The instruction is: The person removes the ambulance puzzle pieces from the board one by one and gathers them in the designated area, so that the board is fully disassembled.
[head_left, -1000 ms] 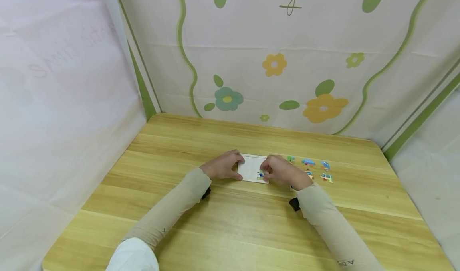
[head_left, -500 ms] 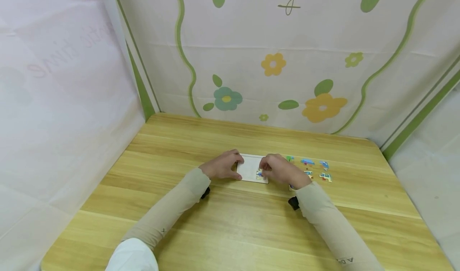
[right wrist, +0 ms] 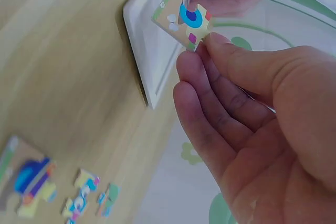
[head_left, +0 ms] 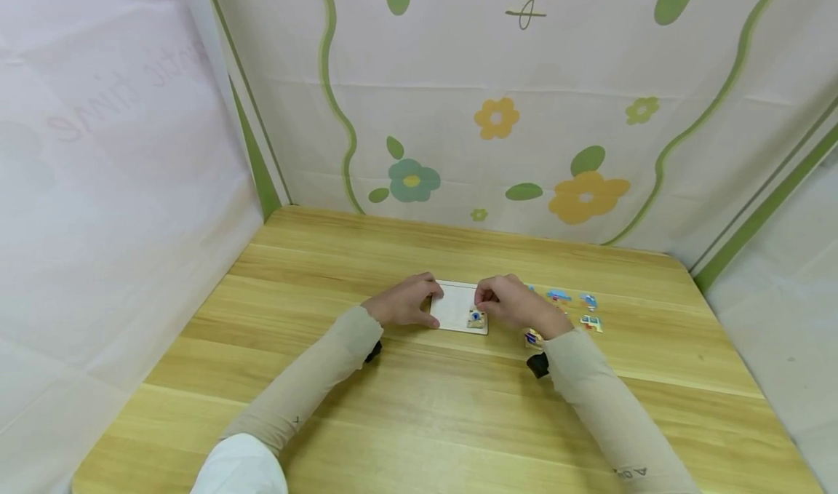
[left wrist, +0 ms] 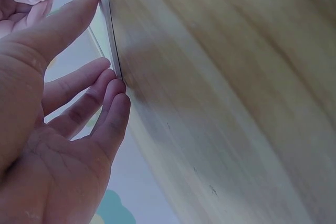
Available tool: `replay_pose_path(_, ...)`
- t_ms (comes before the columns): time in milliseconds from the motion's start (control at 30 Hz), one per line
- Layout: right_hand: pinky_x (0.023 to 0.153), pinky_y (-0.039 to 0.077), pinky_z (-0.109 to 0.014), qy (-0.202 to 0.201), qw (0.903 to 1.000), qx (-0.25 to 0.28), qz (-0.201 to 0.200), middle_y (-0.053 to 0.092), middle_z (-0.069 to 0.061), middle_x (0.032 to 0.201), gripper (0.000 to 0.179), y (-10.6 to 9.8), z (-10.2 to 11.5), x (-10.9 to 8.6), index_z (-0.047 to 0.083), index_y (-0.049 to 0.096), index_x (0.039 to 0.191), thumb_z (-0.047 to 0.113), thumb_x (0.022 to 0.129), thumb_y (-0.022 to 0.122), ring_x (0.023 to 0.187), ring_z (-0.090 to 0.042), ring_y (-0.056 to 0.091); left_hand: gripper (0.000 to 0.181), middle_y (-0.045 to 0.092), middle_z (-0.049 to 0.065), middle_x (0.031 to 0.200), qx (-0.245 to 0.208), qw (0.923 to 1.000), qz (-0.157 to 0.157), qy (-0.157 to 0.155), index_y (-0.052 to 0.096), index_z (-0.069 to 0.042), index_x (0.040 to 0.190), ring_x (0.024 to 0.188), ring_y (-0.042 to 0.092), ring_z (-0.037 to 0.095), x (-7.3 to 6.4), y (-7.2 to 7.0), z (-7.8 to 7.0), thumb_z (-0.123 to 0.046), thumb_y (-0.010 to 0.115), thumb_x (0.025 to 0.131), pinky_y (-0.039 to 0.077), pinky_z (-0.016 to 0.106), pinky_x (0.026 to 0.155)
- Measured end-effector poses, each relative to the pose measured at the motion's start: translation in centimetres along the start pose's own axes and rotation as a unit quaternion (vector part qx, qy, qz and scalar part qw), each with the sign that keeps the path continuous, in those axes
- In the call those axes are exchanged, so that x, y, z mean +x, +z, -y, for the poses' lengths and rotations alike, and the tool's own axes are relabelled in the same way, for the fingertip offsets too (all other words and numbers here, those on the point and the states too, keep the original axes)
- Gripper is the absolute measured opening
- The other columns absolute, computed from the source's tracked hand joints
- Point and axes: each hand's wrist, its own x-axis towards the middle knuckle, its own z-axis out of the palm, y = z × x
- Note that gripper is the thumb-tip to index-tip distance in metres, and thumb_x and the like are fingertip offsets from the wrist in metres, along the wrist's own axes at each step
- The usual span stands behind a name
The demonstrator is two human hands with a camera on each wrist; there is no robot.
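Observation:
A white puzzle tray [head_left: 453, 306] lies flat on the wooden table [head_left: 419, 407]. My left hand [head_left: 404, 302] holds its left edge between thumb and fingers; in the left wrist view the fingertips [left wrist: 116, 90] press against the tray's rim [left wrist: 107, 30]. My right hand [head_left: 511, 303] pinches a small puzzle piece [head_left: 476, 319] over the tray's near right corner. The right wrist view shows that piece [right wrist: 185, 22] tilted, with a blue ring printed on it, between thumb and fingers just above the tray [right wrist: 152, 51].
Several loose coloured pieces [head_left: 576, 308] lie on the table right of the tray, one more [head_left: 533, 337] by my right wrist; they also show in the right wrist view [right wrist: 31, 182]. Flowered fabric walls [head_left: 497, 116] enclose the table at the back and sides.
My right hand has drawn back slightly to the right and lifted, so the piece it pinches now shows over the tray's corner. My left hand has stayed on the tray's edge.

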Motion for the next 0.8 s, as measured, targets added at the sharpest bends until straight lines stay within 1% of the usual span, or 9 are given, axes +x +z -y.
replay_pose_path(167,0.075,0.054,-0.029,0.006,1.0000,-0.003,-0.006,0.073,-0.004,0.091,0.011,-1.2,-0.7,-1.3,0.008,0.071,0.093,0.006,0.103,0.067,0.080,-0.013,0.063,0.058,0.059,0.010,0.137,-0.004,1.0000,0.005,0.005,0.063,-0.001,0.140,0.119,0.055,0.022,-0.2,-0.1,0.0,-0.028,0.084,0.093,0.049,0.037,0.108)
replay_pose_path(233,0.075,0.055,-0.029,0.009,0.9999,-0.003,-0.008,0.073,-0.005,0.093,0.011,-1.8,-1.2,-2.1,0.008,0.071,0.095,0.006,0.104,0.066,0.083,-0.017,0.066,0.058,0.059,0.011,0.137,-0.006,0.9999,0.006,0.007,0.063,-0.001,0.140,0.119,0.055,0.023,-0.2,-0.1,-0.1,-0.028,0.084,0.093,0.049,0.037,0.108)
replay_pose_path(333,0.074,0.055,-0.028,0.019,0.9996,-0.011,-0.015,0.074,-0.006,0.094,0.010,-2.7,-2.2,-3.5,0.009,0.072,0.096,0.007,0.104,0.066,0.084,-0.018,0.067,0.058,0.059,0.011,0.138,-0.009,0.9999,0.005,0.009,0.063,-0.001,0.140,0.122,0.055,0.023,-0.4,-0.2,-0.2,-0.028,0.084,0.093,0.049,0.037,0.109)
replay_pose_path(467,0.071,0.054,-0.026,0.031,0.9990,-0.024,-0.020,0.073,-0.005,0.093,0.009,-3.9,-3.9,-5.6,0.009,0.072,0.097,0.009,0.104,0.066,0.083,-0.017,0.066,0.058,0.059,0.011,0.140,-0.009,0.9999,0.003,0.005,0.063,-0.001,0.141,0.127,0.056,0.024,-0.5,-0.2,-0.2,-0.028,0.084,0.093,0.049,0.038,0.111)
replay_pose_path(633,0.068,0.053,-0.025,0.051,0.9980,-0.035,-0.014,0.072,-0.006,0.092,0.010,-5.3,-6.0,-8.6,0.010,0.072,0.097,0.008,0.104,0.065,0.082,-0.018,0.065,0.059,0.059,0.012,0.141,-0.003,1.0000,0.004,0.006,0.062,-0.001,0.141,0.128,0.055,0.025,-0.5,-0.2,-0.3,-0.028,0.083,0.093,0.048,0.038,0.113)
replay_pose_path(800,0.065,0.049,-0.026,0.068,0.9963,-0.052,0.000,0.069,-0.003,0.087,0.013,-7.0,-7.6,-11.4,0.012,0.069,0.093,0.006,0.104,0.065,0.075,-0.011,0.059,0.058,0.059,0.013,0.139,-0.009,0.9999,0.004,0.014,0.062,0.000,0.140,0.124,0.055,0.026,-0.6,-0.3,-0.3,-0.027,0.084,0.093,0.049,0.039,0.111)
